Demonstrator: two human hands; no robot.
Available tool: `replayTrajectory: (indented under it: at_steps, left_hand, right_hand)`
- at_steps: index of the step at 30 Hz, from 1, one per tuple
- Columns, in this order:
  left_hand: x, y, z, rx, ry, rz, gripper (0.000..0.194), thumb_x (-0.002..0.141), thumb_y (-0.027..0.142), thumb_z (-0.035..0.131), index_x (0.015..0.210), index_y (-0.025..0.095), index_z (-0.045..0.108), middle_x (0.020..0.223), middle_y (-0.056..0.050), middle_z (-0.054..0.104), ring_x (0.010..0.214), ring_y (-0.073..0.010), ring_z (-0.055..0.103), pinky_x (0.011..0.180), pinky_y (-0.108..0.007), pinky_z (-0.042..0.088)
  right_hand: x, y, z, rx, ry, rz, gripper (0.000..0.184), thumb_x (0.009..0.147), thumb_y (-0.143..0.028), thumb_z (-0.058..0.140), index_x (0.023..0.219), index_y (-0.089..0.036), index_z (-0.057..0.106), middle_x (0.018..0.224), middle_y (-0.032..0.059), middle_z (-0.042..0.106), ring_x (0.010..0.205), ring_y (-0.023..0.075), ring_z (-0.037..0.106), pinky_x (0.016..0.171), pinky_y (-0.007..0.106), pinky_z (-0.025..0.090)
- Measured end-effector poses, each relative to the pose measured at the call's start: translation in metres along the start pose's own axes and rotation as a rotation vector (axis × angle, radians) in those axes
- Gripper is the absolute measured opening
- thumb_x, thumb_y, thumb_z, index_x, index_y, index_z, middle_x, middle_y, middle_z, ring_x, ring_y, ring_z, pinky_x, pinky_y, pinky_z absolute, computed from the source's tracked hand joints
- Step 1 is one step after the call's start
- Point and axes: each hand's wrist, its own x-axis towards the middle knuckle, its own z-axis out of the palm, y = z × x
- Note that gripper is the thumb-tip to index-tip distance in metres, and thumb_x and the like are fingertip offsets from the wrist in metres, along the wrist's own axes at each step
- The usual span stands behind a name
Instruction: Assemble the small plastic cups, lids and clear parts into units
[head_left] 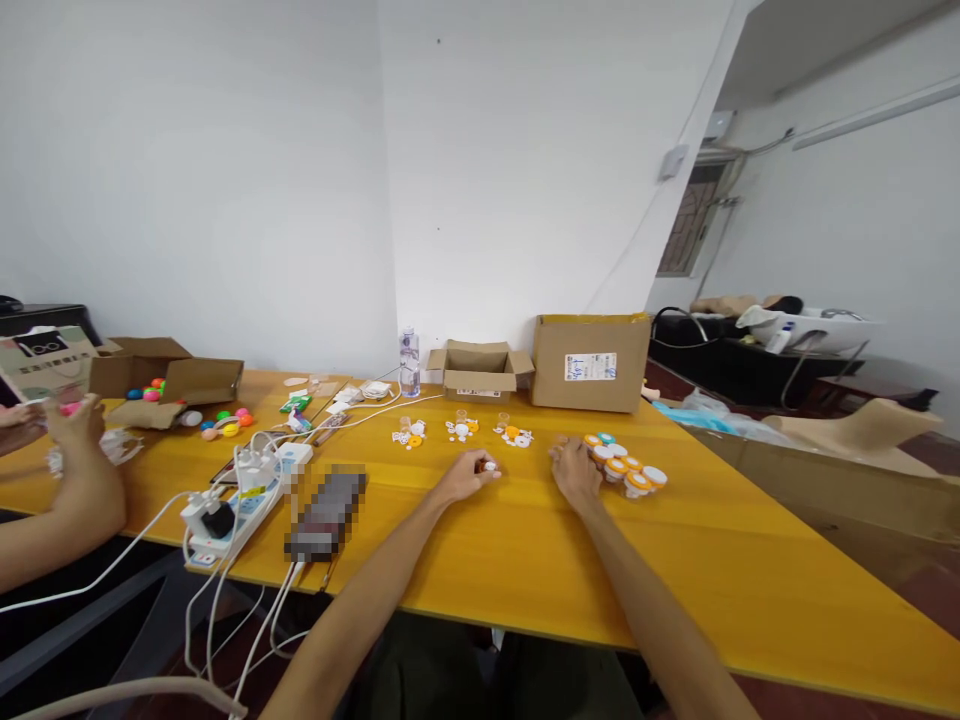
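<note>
Small white piece (490, 466) located at the fingertips of the left hand (469, 476), above the tabletop (510, 560); left hand closed, fingers curled around the piece; right hand (576, 468) partly curled, palm down, at the left edge of a cluster of lidded containers (616, 465) with white, orange and teal tops; whether the right hand grips anything cannot be told; beyond the hands, three groups of loose white and orange parts (461, 430), each with a small clear cup (461, 415) behind it; farther back, a clear bottle (409, 362), an open carton (480, 383) and a larger labelled carton (589, 365); to the left, a power strip (279, 478)
</note>
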Motion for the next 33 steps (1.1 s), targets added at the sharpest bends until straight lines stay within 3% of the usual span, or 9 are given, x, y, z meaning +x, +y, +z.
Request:
replayTrajectory:
  at_steps: [4,7,11,14,20,33]
  left_hand:
    - [0.000,0.002,0.000,0.038,0.090,0.077,0.015,0.069,0.031,0.071,0.067,0.018,0.064,0.084,-0.004,0.058,0.084,-0.0183,0.053,0.078,-0.029,0.043]
    - [0.001,0.002,-0.001,0.044,0.060,0.062,0.014,0.071,0.030,0.069,0.068,0.017,0.064,0.077,-0.002,0.057,0.075,-0.0164,0.052,0.073,-0.029,0.044]
    - [0.001,-0.001,0.000,0.003,0.026,0.057,0.016,0.074,0.033,0.066,0.073,0.017,0.064,0.070,-0.001,0.059,0.068,-0.0147,0.052,0.068,-0.027,0.044]
    - [0.001,-0.004,0.002,-0.049,0.011,0.041,0.018,0.076,0.035,0.064,0.076,0.017,0.063,0.070,-0.001,0.061,0.068,-0.0142,0.053,0.067,-0.026,0.044]
    - [0.000,-0.005,0.002,-0.137,-0.051,0.024,0.018,0.074,0.033,0.066,0.076,0.016,0.061,0.073,-0.001,0.062,0.070,-0.0144,0.056,0.067,-0.026,0.045]
    - [-0.001,-0.004,-0.001,-0.135,-0.092,0.021,0.017,0.074,0.032,0.066,0.076,0.016,0.063,0.073,-0.001,0.061,0.069,-0.0139,0.054,0.067,-0.026,0.044]
  right_hand:
    - [-0.022,-0.004,-0.007,0.055,0.026,-0.038,0.038,0.087,-0.032,0.046,0.122,-0.015,0.048,0.120,0.0192,0.055,0.088,0.0271,0.067,0.073,0.037,0.050]
    - [-0.037,-0.011,-0.009,0.198,0.030,-0.148,0.041,0.083,-0.028,0.049,0.122,-0.017,0.048,0.116,0.0163,0.058,0.092,0.0274,0.065,0.078,0.038,0.050]
    - [-0.054,-0.029,-0.005,0.528,-0.148,-0.449,0.039,0.077,-0.027,0.051,0.115,-0.020,0.052,0.105,0.0079,0.064,0.075,0.0203,0.062,0.079,0.037,0.051]
    - [-0.064,-0.043,-0.003,0.709,-0.251,-0.542,0.035,0.075,-0.032,0.055,0.109,-0.021,0.057,0.097,0.0045,0.066,0.074,0.0190,0.061,0.076,0.035,0.050]
    - [-0.065,-0.051,-0.006,0.785,-0.264,-0.525,0.024,0.077,-0.040,0.057,0.092,-0.022,0.062,0.089,0.0031,0.069,0.079,0.0207,0.062,0.075,0.034,0.049]
    - [-0.065,-0.050,-0.013,0.781,-0.296,-0.465,0.025,0.070,-0.037,0.063,0.088,-0.021,0.064,0.082,0.0017,0.070,0.071,0.0198,0.062,0.069,0.032,0.048]
